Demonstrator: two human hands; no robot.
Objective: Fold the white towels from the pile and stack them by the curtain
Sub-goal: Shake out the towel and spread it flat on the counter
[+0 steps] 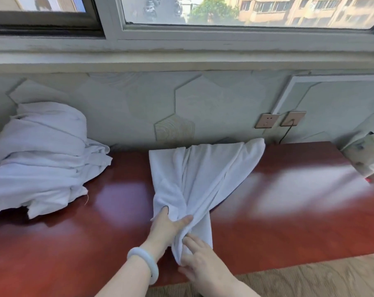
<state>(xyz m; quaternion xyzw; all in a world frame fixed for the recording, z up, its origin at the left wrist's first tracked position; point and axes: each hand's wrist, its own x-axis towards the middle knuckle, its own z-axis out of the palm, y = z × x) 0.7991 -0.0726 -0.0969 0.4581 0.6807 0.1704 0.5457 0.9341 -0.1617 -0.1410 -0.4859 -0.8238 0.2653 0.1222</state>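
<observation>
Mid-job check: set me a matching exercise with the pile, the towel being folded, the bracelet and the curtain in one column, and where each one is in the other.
Things
1. pile
2. towel
3. bracelet
4. curtain

Places
A. far right edge of the view
B. on a wrist
C. left end of the table
D. middle of the table, bunched at its near end

Pairs: 1-C, 2-D, 3-B, 4-A
</observation>
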